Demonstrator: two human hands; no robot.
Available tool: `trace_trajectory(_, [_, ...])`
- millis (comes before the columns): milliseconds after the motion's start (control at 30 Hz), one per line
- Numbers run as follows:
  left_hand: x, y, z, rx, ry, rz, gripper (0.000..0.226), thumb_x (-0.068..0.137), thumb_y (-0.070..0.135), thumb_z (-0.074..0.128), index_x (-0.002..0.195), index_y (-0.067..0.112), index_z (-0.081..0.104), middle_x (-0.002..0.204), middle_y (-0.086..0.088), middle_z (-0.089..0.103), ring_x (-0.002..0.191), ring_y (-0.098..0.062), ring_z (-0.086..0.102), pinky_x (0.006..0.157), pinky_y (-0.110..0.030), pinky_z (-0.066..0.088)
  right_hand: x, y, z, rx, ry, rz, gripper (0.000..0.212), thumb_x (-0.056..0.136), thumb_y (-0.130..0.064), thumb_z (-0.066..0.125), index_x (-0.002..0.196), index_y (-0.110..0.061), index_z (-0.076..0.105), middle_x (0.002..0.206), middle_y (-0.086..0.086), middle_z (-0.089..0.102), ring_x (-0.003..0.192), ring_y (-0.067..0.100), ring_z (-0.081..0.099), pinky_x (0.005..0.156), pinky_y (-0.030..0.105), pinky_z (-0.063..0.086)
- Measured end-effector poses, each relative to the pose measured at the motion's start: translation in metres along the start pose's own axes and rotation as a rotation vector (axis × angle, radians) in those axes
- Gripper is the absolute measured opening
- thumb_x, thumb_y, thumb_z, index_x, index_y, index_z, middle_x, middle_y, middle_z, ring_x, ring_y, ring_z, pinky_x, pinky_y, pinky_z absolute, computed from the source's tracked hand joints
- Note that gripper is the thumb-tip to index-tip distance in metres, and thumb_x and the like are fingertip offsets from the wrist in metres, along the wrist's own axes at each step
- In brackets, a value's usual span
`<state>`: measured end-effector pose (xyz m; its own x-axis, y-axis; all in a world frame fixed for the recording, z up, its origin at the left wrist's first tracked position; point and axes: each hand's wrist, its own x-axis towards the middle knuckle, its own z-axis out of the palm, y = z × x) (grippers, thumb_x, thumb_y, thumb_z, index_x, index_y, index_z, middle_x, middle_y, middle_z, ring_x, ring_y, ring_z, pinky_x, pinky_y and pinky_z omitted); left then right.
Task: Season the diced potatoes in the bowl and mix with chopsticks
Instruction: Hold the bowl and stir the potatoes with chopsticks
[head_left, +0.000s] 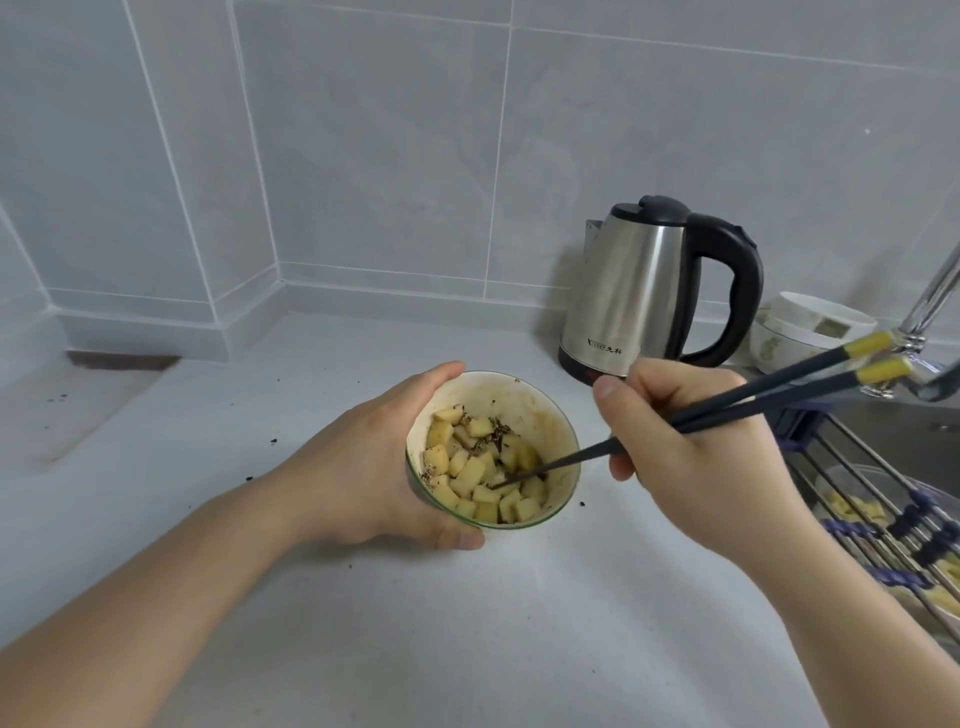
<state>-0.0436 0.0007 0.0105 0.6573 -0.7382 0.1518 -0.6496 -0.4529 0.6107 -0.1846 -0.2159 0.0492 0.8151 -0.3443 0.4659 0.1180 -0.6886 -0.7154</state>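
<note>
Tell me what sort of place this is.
Most likely a home kitchen. A steel electric kettle stands on a pale countertop against a tiled wall, and at the right a faucet rises over a sink with a drying rack.

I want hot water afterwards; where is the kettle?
In the head view, the kettle stands at the counter's back right against the tiled wall, behind the bowl, left of stacked white bowls.

The left hand (363, 462) hides the bowl's (524, 400) near wall; right of the kettle (639, 291), the rack (883, 519) and tap (930, 296) run off the edge.
</note>
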Motion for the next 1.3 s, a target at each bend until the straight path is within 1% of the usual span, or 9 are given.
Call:
trace_trajectory(200, [0.0, 0.0, 0.0, -0.008, 0.006, -0.004, 0.138, 0.032, 0.072, 0.089, 0.148, 0.061, 0.013, 0.132, 0.039, 0.045, 0.124, 0.006, 0.047, 0.102, -0.023, 0.047, -0.01, -0.001, 0.023, 0.025, -0.091, -0.052, 0.041, 0.094, -0.042, 0.065, 0.064, -0.015, 0.056, 0.057, 0.012, 0.066, 0.05, 0.028, 0.059, 0.046, 0.045, 0.048])
trace_trajectory(367, [0.0, 0.0, 0.0, -0.015, 0.003, -0.009, 0.139, 0.033, 0.071, 0.09, 0.148, 0.061, 0.013, 0.133, 0.039, 0.044, 0.125, 0.007, 0.046, 0.1, -0.019, 0.044, 0.002, 0.0, 0.003, -0.051, 0.048, -0.01, 0.045, 0.099, -0.029, 0.062, 0.058, -0.01, 0.055, 0.052, 0.005, 0.066, 0.041, 0.006, 0.05, 0.04, 0.019, 0.04])
trace_trajectory(500, [0.0, -0.001, 0.001, -0.005, 0.012, -0.01, 0.139, 0.033, 0.068, 0.091, 0.147, 0.062, 0.012, 0.132, 0.04, 0.044, 0.123, 0.009, 0.045, 0.099, -0.017, 0.043, 0.0, -0.002, -0.001, 0.06, -0.034, -0.007, 0.046, 0.099, -0.019, 0.06, 0.054, -0.011, 0.051, 0.048, 0.007, 0.063, 0.037, 0.006, 0.047, 0.042, 0.015, 0.038])
trace_trajectory(733, [0.0, -0.002, 0.001, -0.008, 0.017, -0.01, 0.139, 0.032, 0.069, 0.089, 0.147, 0.062, 0.012, 0.128, 0.046, 0.042, 0.121, 0.016, 0.042, 0.095, -0.011, 0.039, -0.01, -0.003, 0.025, 0.033, -0.064, -0.04, 0.042, 0.094, -0.042, 0.064, 0.062, -0.015, 0.055, 0.057, 0.009, 0.066, 0.049, 0.024, 0.054, 0.044, 0.038, 0.043])
trace_trajectory(867, [0.0, -0.001, 0.001, -0.004, 0.014, 0.0, 0.138, 0.031, 0.071, 0.087, 0.147, 0.064, 0.011, 0.128, 0.047, 0.041, 0.12, 0.018, 0.041, 0.093, -0.009, 0.037, -0.001, -0.001, 0.009, -0.036, 0.045, -0.012, 0.044, 0.098, -0.03, 0.063, 0.059, -0.01, 0.055, 0.053, 0.0, 0.066, 0.042, 0.007, 0.048, 0.04, 0.017, 0.036])
trace_trajectory(1000, [0.0, 0.0, 0.001, -0.01, 0.013, 0.006, 0.135, 0.032, 0.069, 0.089, 0.143, 0.066, 0.012, 0.126, 0.048, 0.041, 0.12, 0.019, 0.041, 0.091, -0.008, 0.038, 0.0, -0.002, 0.0, 0.031, -0.02, 0.01, 0.048, 0.099, -0.021, 0.062, 0.054, -0.011, 0.052, 0.051, 0.006, 0.065, 0.038, 0.004, 0.047, 0.042, 0.013, 0.037])
trace_trajectory(1067, [-0.001, 0.0, 0.0, -0.005, 0.015, 0.01, 0.135, 0.034, 0.069, 0.089, 0.144, 0.065, 0.012, 0.126, 0.049, 0.041, 0.12, 0.019, 0.041, 0.091, -0.008, 0.039, -0.004, -0.004, 0.007, 0.06, -0.071, -0.023, 0.046, 0.098, -0.025, 0.063, 0.055, -0.013, 0.053, 0.053, 0.006, 0.066, 0.04, 0.005, 0.05, 0.042, 0.016, 0.039])
trace_trajectory(1200, [-0.001, 0.0, 0.0, -0.003, 0.011, 0.007, 0.137, 0.033, 0.07, 0.089, 0.146, 0.063, 0.013, 0.126, 0.048, 0.042, 0.12, 0.017, 0.042, 0.094, -0.011, 0.041, -0.011, -0.004, 0.024, 0.002, -0.096, -0.044, 0.043, 0.09, -0.049, 0.061, 0.064, -0.015, 0.058, 0.06, 0.013, 0.068, 0.051, 0.027, 0.062, 0.046, 0.047, 0.049])
trace_trajectory(1300, [0.0, -0.002, 0.001, -0.011, 0.014, -0.002, 0.138, 0.032, 0.07, 0.088, 0.148, 0.062, 0.013, 0.128, 0.046, 0.043, 0.121, 0.017, 0.042, 0.096, -0.013, 0.041, -0.005, -0.004, 0.014, -0.013, -0.014, -0.078, 0.042, 0.092, -0.042, 0.064, 0.06, -0.015, 0.06, 0.056, 0.009, 0.067, 0.043, 0.016, 0.054, 0.04, 0.035, 0.043])
